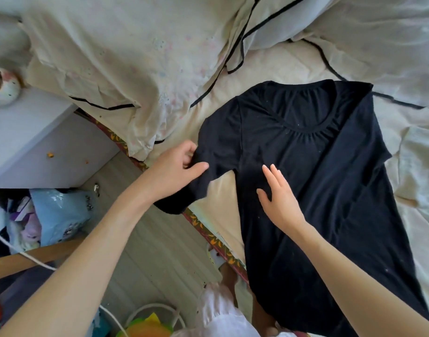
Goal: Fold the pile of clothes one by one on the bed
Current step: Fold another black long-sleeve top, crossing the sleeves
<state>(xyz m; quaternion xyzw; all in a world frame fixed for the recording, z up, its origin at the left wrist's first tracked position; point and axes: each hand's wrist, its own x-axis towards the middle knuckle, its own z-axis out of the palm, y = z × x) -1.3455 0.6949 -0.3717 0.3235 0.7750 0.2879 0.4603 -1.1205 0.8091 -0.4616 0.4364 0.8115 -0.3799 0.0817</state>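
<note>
A black long-sleeved knit top with a gathered round neck (pixel 313 171) is spread flat on the cream sheet of the bed (pixel 269 69), its hem hanging over the near edge. The right hand (pixel 279 198) is laid flat on its body (fingers straight), while the left sleeve is pinched by the left hand (pixel 177 171). Behind, a cream quilt with black piping (pixel 135 57) is crumpled.

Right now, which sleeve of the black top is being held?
The sleeve hanging over the bed edge: the left hand grips it. The other lies folded across the top.
</note>
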